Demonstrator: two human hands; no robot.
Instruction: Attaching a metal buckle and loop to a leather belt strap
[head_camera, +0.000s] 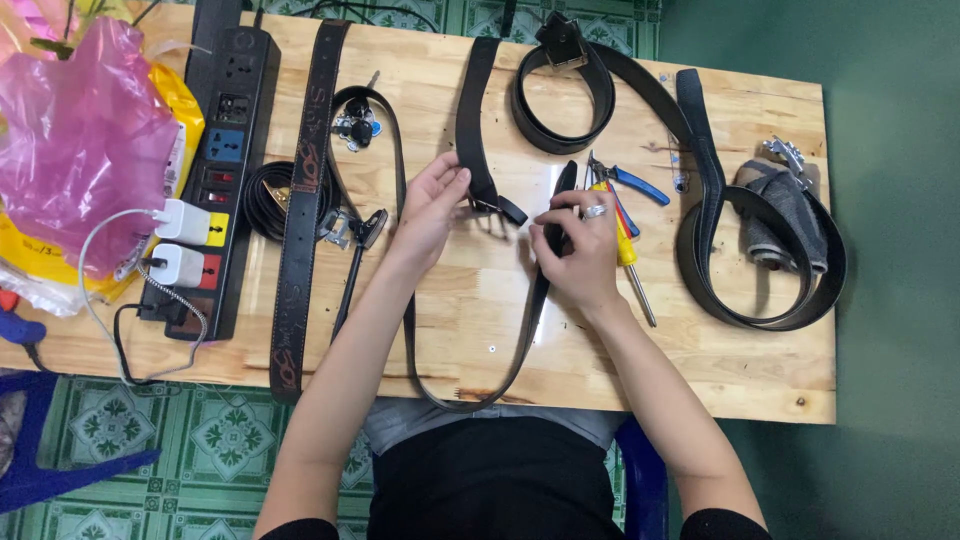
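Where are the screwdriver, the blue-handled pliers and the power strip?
screwdriver (627, 250), head view, on its yellow handle.
pliers (640, 184), head view, on a blue handle.
power strip (222, 150), head view, on its black body, middle sockets.

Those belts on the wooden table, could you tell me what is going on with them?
A person seated at the wooden table is handling a black belt that loops off the near edge. The left hand holds one strap end, and the right hand pinches the other. Pliers, a screwdriver, more belts and a power strip lie around.
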